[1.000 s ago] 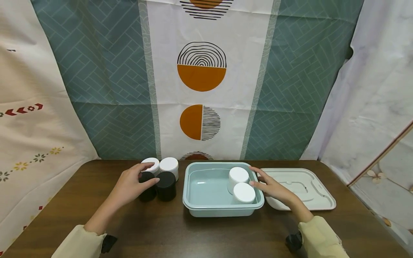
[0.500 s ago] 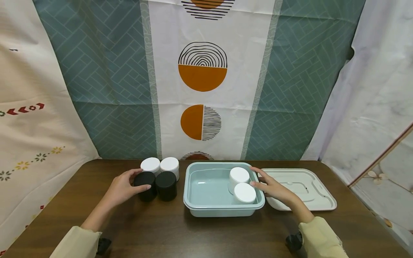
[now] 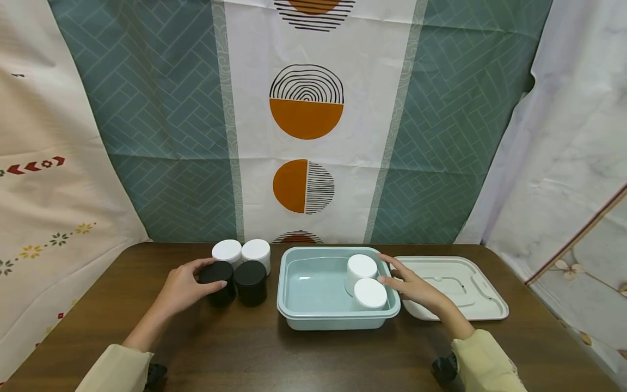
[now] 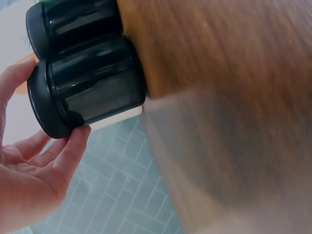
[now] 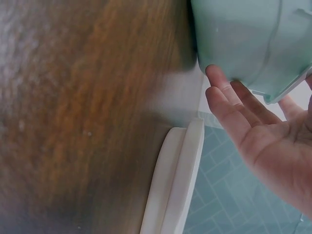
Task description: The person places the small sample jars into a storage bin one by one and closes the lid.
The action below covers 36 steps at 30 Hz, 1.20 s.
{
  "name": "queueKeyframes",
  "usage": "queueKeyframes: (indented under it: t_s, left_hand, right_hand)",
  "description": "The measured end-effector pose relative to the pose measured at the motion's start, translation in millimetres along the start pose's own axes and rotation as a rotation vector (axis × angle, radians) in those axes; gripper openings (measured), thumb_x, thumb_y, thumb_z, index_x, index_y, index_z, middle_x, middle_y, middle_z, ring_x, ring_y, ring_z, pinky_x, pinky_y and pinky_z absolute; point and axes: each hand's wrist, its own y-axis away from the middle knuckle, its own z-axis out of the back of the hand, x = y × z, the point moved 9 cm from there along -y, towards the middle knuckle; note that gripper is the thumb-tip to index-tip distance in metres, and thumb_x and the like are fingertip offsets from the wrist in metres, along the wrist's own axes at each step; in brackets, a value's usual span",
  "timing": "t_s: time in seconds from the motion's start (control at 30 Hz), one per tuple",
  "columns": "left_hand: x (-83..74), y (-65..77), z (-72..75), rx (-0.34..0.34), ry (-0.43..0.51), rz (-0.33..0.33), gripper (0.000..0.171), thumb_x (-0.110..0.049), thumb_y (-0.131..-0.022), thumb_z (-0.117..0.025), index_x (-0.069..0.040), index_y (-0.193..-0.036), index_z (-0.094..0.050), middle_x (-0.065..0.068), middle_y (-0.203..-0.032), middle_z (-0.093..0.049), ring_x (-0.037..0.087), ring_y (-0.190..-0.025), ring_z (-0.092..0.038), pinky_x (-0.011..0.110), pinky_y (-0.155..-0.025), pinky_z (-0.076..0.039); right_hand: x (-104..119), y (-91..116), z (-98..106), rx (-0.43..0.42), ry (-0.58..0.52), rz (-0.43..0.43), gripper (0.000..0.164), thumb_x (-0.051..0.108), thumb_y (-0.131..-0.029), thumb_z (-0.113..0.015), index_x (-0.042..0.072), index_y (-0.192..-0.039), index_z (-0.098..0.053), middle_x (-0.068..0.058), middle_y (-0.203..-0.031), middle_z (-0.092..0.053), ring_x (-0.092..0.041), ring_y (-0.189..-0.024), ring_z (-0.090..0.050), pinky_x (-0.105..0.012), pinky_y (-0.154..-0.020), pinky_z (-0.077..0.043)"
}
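Observation:
My left hand (image 3: 182, 287) holds a black lidded jar (image 3: 218, 272), thumb on one side of its lid and fingers on the other. In the left wrist view the jar (image 4: 92, 83) is upright on the table against a second black jar (image 4: 83, 22). My right hand (image 3: 413, 284) grips the right side of a pale blue plastic tub (image 3: 338, 314), thumb over the rim. Its other fingers lie along the tub's outer wall (image 5: 243, 44) in the right wrist view. Inside the tub, two white lidded jars (image 3: 361, 264) stand at the right end.
Behind the black jars stand two white jars (image 3: 257, 250), close together. A pale rectangular lid (image 3: 436, 267) lies on the brown table (image 3: 313, 362) to the tub's right. A patterned curtain (image 3: 171, 120) hangs along the table's far edge.
My left hand has drawn back a little to the left and closed round the left black jar. My right hand and the tub have stayed put.

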Motion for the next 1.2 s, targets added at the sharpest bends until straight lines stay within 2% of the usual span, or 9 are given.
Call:
queueKeyframes:
  t_s: [0.37, 0.7, 0.9, 1.03, 1.13, 1.2]
  left_hand:
    - [-0.7, 4.3, 29.6, -0.083, -0.007, 0.016, 0.063, -0.037, -0.073, -0.074, 0.003, -0.119, -0.056, 0.028, -0.111, -0.057, 0.034, -0.087, -0.061, 0.031, -0.063, -0.047]
    - [-18.6, 10.0, 56.6, -0.246, 0.045, -0.068, 0.055, -0.028, -0.07, -0.078, 0.0, -0.114, -0.06, 0.025, -0.108, -0.06, 0.034, -0.083, -0.062, 0.013, -0.058, -0.043]
    - [-32.0, 11.3, 62.0, -0.299, 0.052, -0.108, 0.053, -0.027, -0.069, -0.079, -0.002, -0.112, -0.062, 0.02, -0.104, -0.062, 0.021, -0.079, -0.06, 0.005, -0.06, -0.041]
    - [-45.5, 11.0, 63.8, -0.317, 0.089, -0.145, 0.053, -0.024, -0.067, -0.081, -0.002, -0.112, -0.063, 0.017, -0.103, -0.063, -0.003, -0.077, -0.055, 0.003, -0.063, -0.04]
    - [-58.1, 9.3, 62.4, -0.311, 0.132, -0.181, 0.053, -0.022, -0.067, -0.081, -0.001, -0.112, -0.063, 0.016, -0.102, -0.062, -0.015, -0.079, -0.049, 0.002, -0.067, -0.04]
    - [-66.7, 7.5, 60.8, -0.304, 0.158, -0.2, 0.053, -0.02, -0.067, -0.081, -0.002, -0.113, -0.063, 0.015, -0.103, -0.062, -0.013, -0.081, -0.051, 0.002, -0.068, -0.04]
  right_hand:
    - [1, 0, 1, -0.01, 0.012, -0.008, 0.067, 0.027, -0.092, -0.053, 0.017, -0.146, -0.015, -0.032, -0.133, -0.031, -0.04, -0.114, -0.045, -0.049, -0.078, -0.048]
    - [0, -1, 1, -0.013, 0.028, -0.007, 0.066, 0.028, -0.092, -0.053, 0.017, -0.145, -0.016, -0.031, -0.131, -0.034, -0.038, -0.113, -0.046, -0.048, -0.078, -0.049]
    - [0, 0, 1, -0.011, 0.027, -0.008, 0.066, 0.029, -0.092, -0.053, 0.016, -0.145, -0.016, -0.031, -0.132, -0.032, -0.04, -0.114, -0.045, -0.048, -0.078, -0.048]
    - [0, -1, 1, -0.012, 0.028, -0.008, 0.066, 0.029, -0.092, -0.053, 0.016, -0.145, -0.016, -0.031, -0.132, -0.033, -0.039, -0.114, -0.045, -0.048, -0.078, -0.048]
    - [-1, -1, 1, -0.011, 0.024, -0.008, 0.066, 0.029, -0.092, -0.053, 0.016, -0.145, -0.016, -0.032, -0.131, -0.032, -0.039, -0.113, -0.045, -0.048, -0.078, -0.049]
    - [-1, -1, 2, -0.01, 0.018, -0.008, 0.066, 0.029, -0.092, -0.053, 0.015, -0.145, -0.016, -0.032, -0.132, -0.032, -0.039, -0.113, -0.045, -0.048, -0.078, -0.049]
